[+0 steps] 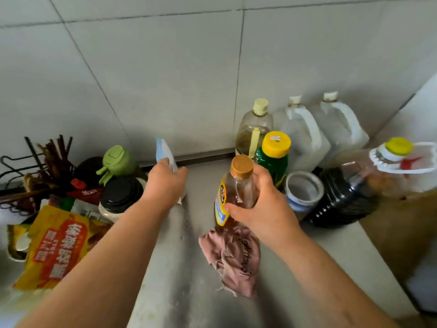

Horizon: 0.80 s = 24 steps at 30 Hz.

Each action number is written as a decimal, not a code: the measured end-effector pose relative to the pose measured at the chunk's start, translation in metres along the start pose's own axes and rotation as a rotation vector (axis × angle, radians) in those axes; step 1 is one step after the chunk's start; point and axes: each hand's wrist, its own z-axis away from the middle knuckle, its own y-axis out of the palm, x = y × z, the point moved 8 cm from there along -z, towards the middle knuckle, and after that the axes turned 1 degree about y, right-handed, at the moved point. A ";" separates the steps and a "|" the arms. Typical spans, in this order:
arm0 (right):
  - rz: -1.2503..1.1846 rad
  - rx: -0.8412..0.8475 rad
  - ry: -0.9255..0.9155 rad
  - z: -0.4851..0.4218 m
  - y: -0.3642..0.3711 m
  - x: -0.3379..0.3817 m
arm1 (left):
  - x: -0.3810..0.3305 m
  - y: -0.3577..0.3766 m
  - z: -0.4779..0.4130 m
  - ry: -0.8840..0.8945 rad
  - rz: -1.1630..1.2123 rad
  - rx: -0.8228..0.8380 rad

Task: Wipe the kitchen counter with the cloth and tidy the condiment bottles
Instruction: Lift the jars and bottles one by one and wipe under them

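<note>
My right hand (261, 207) grips a small amber bottle (233, 190) with a gold cap and a yellow-blue label, held upright near the middle of the grey counter (179, 268). My left hand (165, 179) is closed on a pale blue and white packet (164, 150) that stands near the wall. A crumpled pink cloth (233, 256) lies on the counter just below the amber bottle, with neither hand on it. Behind my right hand stands a green bottle with a yellow cap (274, 152).
Along the right: an oil bottle (254, 129), two white jugs (307, 131), a dark soy jug (343, 197), a large oil jug (402, 166), a small jar (303, 192). At the left: a black-lidded jar (120, 195), a green-capped bottle (117, 159), an orange packet (54, 247), a chopstick rack (35, 166).
</note>
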 end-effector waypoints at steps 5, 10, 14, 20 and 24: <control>-0.053 -0.049 0.047 0.021 -0.035 -0.019 | -0.013 0.024 0.036 0.020 0.119 0.051; -0.052 -0.121 0.117 0.045 -0.075 -0.046 | -0.034 0.052 0.068 0.065 0.264 0.222; -0.130 -0.125 0.190 0.065 -0.102 -0.078 | -0.055 0.063 0.096 0.149 0.356 0.333; -0.139 -0.191 0.292 0.091 -0.137 -0.122 | -0.072 0.086 0.142 0.173 0.425 0.484; -0.104 -0.221 0.326 0.091 -0.147 -0.144 | -0.076 0.107 0.170 0.144 0.406 0.590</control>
